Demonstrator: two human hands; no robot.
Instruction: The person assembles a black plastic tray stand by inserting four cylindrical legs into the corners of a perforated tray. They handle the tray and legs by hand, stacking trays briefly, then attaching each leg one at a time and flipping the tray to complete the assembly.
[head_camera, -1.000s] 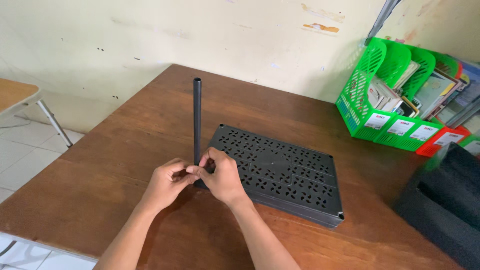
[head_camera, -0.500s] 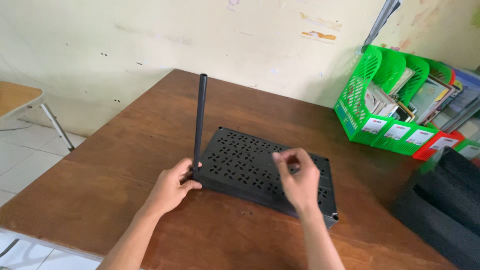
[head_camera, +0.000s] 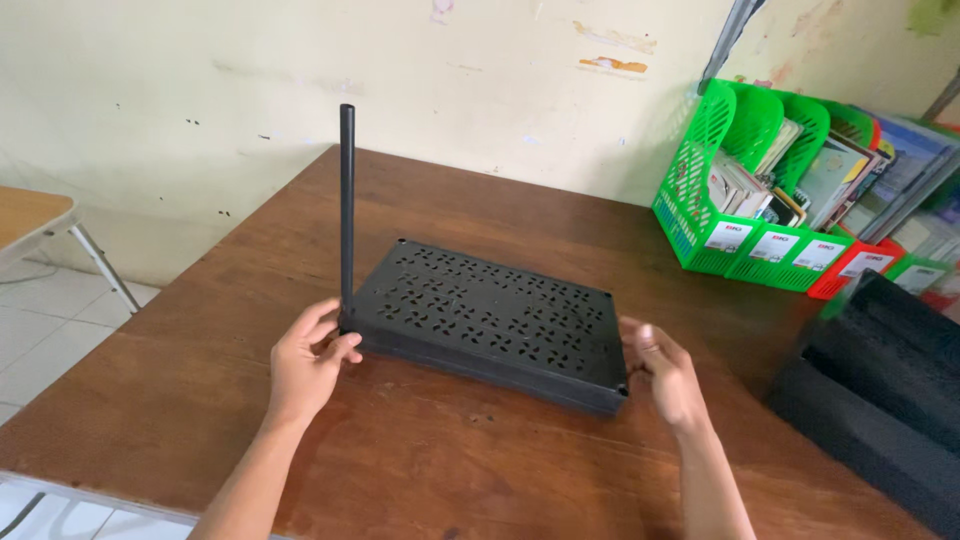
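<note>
A black perforated plastic shelf panel (head_camera: 490, 320) lies flat on a brown wooden table (head_camera: 250, 300). A thin black pole (head_camera: 346, 200) stands upright in the panel's near left corner. My left hand (head_camera: 308, 360) grips that corner at the foot of the pole. My right hand (head_camera: 665, 375) hovers with fingers apart just beside the panel's near right corner, holding nothing.
Green file racks (head_camera: 745, 170) stuffed with papers and books stand at the back right by the wall, with a red rack (head_camera: 860, 270) beside them. A stack of black panels (head_camera: 880, 390) rests at the right edge. Another table (head_camera: 30, 215) stands at the left.
My right hand left the pole's base and travelled across the panel to its near right corner. My left hand stayed at the left corner.
</note>
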